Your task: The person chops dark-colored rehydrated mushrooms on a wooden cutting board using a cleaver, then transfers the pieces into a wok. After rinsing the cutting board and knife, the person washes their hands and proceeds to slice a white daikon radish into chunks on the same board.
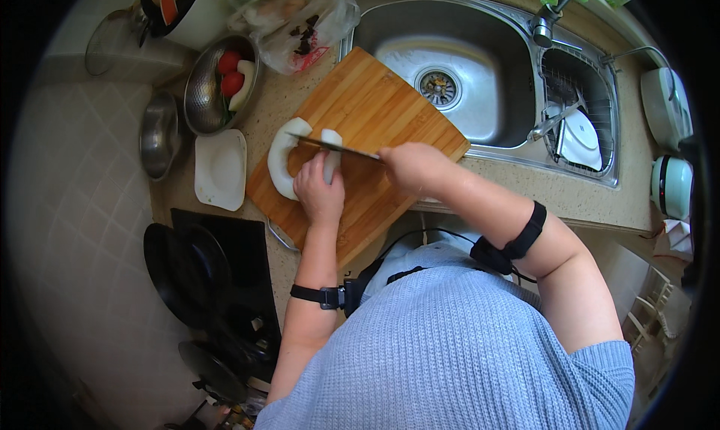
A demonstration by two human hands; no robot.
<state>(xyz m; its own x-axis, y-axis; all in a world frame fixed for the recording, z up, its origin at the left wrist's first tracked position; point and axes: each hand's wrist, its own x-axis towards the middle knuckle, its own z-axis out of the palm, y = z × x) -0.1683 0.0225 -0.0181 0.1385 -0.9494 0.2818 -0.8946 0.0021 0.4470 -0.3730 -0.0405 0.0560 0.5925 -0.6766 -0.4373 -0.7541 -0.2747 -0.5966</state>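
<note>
My right hand (414,167) grips the handle of a kitchen knife (351,151), its blade pointing left over the wooden cutting board (390,92). Under the blade, my left hand (319,190) holds a short white piece of peeled vegetable (331,167), its fingers closed around the near part. The blade crosses this piece near its far end; whether it has cut in, I cannot tell. Just left of my left hand lies a larger, curved white vegetable piece (279,160), with the knife tip close to its far end.
The steel sink (480,62) lies beyond the board, with a dish rack (559,92) at its right. Leftward stand a steel bowl (196,104) with red and white vegetables, a white square dish (220,169), another metal bowl (159,141) and a black pan (180,272). A plastic bag (322,25) sits behind.
</note>
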